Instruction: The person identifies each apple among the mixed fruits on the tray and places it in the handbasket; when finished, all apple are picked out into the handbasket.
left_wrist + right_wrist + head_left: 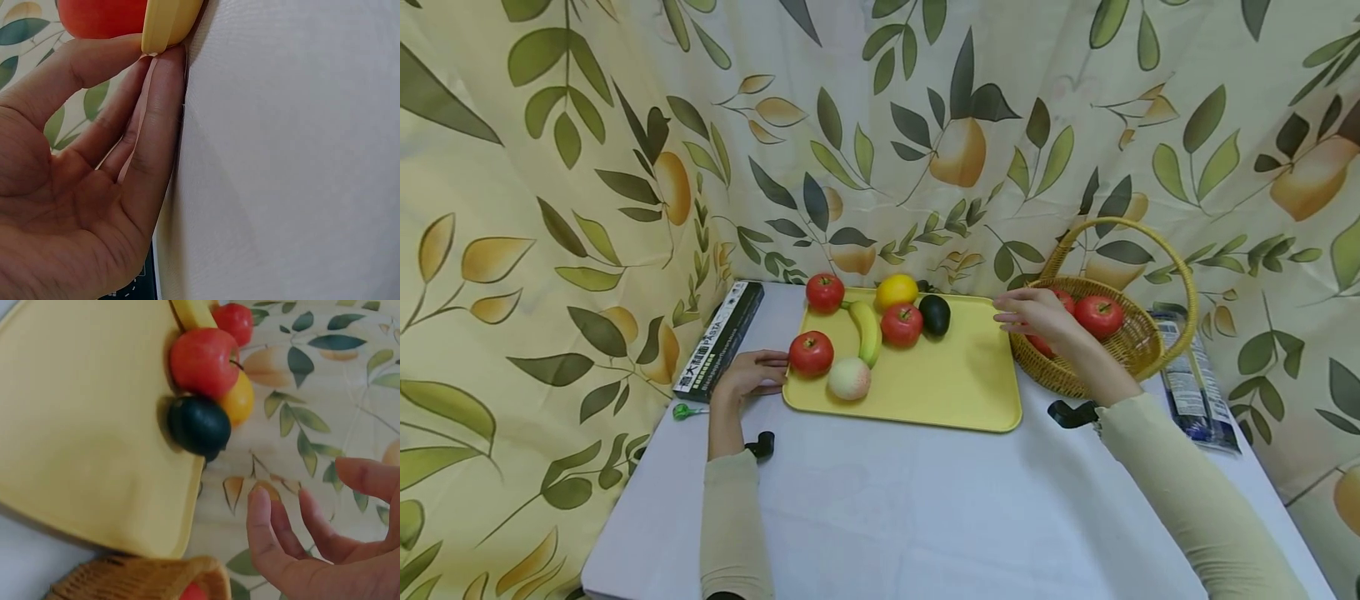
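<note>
A yellow tray [955,375] lies on the table. My left hand [748,377] pinches its left rim, thumb on top and fingers beneath in the left wrist view. Beside that hand on the tray sit a red apple [811,354], a pale peach-like fruit [849,379] and a banana [868,333]. Farther back are two more red apples, a round yellow fruit [897,291] and a dark avocado [935,316]. My right hand [1037,315] hovers by the wicker basket's [1138,346] left side, near the tray's right edge. Its fingers are apart and loosely bent, with nothing between them.
Several red apples [1099,317] lie in the basket, whose tall handle arches overhead. Right of it is a dark blue package [1202,392]. A dark pasta box [718,342] and a small green item [681,412] are at the left. A leaf-patterned curtain [880,167] closes off the back.
</note>
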### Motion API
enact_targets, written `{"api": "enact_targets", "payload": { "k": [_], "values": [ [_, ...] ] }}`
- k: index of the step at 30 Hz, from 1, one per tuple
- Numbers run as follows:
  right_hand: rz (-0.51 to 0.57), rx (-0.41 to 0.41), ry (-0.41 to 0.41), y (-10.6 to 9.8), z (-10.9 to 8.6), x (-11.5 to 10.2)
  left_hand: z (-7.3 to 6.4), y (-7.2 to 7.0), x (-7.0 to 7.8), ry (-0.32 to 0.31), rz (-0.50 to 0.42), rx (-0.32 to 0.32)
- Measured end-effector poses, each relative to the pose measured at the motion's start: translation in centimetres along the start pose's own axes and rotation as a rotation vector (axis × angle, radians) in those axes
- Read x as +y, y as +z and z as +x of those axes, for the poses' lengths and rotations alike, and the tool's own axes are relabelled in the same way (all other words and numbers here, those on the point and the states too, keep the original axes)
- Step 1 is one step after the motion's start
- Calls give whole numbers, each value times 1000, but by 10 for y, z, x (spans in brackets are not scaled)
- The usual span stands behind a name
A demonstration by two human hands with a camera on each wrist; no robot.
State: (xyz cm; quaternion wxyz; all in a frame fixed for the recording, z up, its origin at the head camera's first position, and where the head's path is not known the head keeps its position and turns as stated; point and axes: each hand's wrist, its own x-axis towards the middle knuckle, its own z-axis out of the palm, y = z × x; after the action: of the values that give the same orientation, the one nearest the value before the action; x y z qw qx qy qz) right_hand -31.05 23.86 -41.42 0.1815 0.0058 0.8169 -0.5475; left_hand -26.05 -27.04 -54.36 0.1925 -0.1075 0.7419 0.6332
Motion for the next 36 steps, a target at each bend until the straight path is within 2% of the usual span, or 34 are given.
{"api": "enact_targets", "payload": {
  "k": [6, 13, 36],
  "values": [
    [38, -62, -25, 15, 6, -5, 0, 0, 2, -22, -12, 15],
    [53, -65, -25, 28, 11, -9, 2, 0, 2, -30, -15, 13],
    [118, -181, -26, 73, 33, -12, 1, 1, 2, -40, -11, 17]
  ]
}}
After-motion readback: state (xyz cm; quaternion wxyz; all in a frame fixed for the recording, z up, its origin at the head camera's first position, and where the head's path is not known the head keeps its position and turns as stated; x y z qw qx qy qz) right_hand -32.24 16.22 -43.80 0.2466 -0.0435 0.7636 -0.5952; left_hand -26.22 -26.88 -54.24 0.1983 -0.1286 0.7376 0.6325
